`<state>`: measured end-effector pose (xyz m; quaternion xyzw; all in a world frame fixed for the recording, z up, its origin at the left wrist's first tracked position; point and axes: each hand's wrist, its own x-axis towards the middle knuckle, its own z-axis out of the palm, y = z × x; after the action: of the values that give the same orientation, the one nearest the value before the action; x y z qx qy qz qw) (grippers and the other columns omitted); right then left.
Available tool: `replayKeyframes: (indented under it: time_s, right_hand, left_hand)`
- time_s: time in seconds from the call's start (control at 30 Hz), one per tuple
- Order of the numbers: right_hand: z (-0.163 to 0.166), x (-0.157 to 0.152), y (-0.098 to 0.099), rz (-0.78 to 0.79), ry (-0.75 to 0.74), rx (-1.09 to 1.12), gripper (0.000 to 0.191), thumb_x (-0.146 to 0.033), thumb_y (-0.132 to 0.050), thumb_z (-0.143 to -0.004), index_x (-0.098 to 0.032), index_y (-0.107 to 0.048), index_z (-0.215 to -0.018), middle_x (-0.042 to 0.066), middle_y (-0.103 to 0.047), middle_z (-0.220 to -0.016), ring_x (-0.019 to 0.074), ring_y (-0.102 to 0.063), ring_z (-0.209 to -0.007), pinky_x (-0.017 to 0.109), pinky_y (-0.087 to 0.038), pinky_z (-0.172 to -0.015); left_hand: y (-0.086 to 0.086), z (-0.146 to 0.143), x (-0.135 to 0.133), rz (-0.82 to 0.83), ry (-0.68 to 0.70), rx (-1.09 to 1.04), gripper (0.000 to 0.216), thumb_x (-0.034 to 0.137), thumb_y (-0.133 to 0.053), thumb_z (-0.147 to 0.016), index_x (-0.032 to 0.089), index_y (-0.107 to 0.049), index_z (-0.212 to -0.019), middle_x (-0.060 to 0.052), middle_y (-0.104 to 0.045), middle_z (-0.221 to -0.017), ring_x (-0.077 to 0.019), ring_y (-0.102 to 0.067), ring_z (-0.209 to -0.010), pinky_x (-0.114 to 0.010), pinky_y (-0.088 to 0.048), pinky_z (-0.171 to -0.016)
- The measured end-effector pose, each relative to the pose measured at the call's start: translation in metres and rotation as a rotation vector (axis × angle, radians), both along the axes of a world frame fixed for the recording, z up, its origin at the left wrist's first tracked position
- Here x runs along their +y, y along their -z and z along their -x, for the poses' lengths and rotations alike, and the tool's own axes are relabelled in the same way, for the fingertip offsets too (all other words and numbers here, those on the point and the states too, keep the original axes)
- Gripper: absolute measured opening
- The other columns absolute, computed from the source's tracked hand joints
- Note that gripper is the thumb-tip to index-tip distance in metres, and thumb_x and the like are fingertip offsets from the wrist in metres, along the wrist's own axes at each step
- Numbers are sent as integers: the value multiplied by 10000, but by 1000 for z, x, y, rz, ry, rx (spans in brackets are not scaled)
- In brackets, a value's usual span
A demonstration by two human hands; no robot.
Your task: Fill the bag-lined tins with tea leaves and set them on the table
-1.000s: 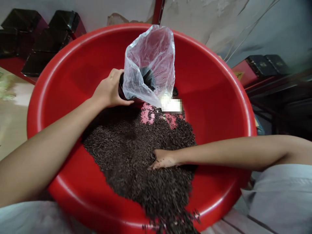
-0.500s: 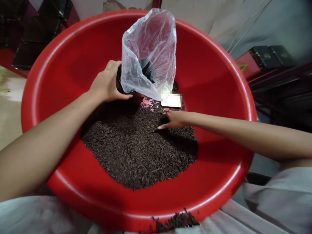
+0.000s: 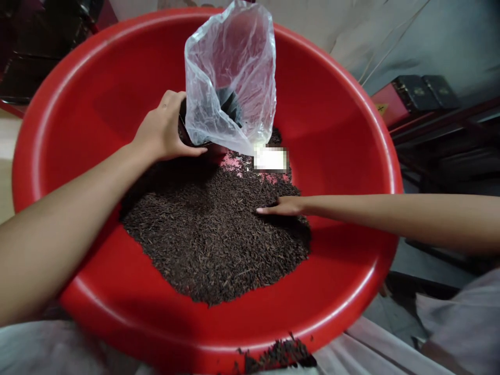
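Observation:
My left hand is closed round the side of a dark box, thumb along its near edge. A clear plastic bag lines the box and stands up open above it. The box stands in a big red basin, behind a heap of dark loose tea leaves. My right hand is low in the heap's right side. Its thumb points left over the leaves; the other fingers are hidden.
A bright, pixelated panel lies right of the bag's foot. Spilled leaves sit on the basin's near rim. Dark boxes stand beyond the basin at the right, and more dark boxes at the left.
My right hand has moved slightly down and right, sinking lower into the leaves. The left hand keeps its grip on the box. The whole view has shifted a little.

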<state>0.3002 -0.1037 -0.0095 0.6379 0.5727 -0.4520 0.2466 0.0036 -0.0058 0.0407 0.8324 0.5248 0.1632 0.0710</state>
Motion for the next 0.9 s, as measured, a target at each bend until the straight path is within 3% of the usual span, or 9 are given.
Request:
replayKeyframes:
  time_s: [0.1,0.2,0.37,0.5,0.73,0.9]
  right_hand:
    - [6,-4,-6,142,26,70,713,-715,-520,-708,-145,-635,-1119,109,-615,-1219,268,-581,-1120,365,-433,-1003]
    - [4,-6,-7,101,51,113,655,-682,-557,-706,-175,-638,-1112,89,-648,-1165,259,-606,-1075,357,-458,-972]
    - [-3,-5,-12,175,176,181,484,-618,-539,-756,-203,-682,-959,97,-703,-1023,261,-657,-955,378,-511,-886]
    - [-7,-4,-13,224,211,174,461,-604,-507,-787,-181,-688,-828,112,-701,-1026,247,-663,-935,364,-501,-896]
    - [1,-21,4,482,473,465,552,-589,-434,-843,-144,-630,-1103,119,-678,-1089,197,-658,-935,324,-487,-852]
    - [8,-31,2,521,538,492,545,-584,-438,-844,-129,-625,-1077,121,-666,-1116,187,-660,-913,304,-486,-830]
  left_hand:
    - [-1,-1,-1,-5,-18,7,1041,512,-814,-483,90,-353,-1315,-170,-429,-1288,-344,-460,-1122,-501,-457,-934]
    - [-4,-1,-1,-7,-8,27,1055,521,-808,-465,117,-353,-1328,-150,-435,-1287,-323,-465,-1112,-479,-451,-941]
    - [-6,1,-1,12,18,15,1073,562,-776,-476,120,-336,-1348,-139,-434,-1288,-309,-454,-1088,-505,-416,-968]
    - [-2,4,4,25,20,-38,1094,581,-797,-451,118,-353,-1338,-164,-425,-1293,-348,-435,-1098,-535,-405,-971]
    - [1,6,7,30,57,-102,1106,626,-792,-440,135,-366,-1335,-155,-428,-1277,-365,-430,-1094,-557,-384,-982]
    - [-2,3,5,58,21,-71,1098,586,-798,-454,135,-345,-1346,-157,-410,-1295,-368,-420,-1107,-556,-412,-954]
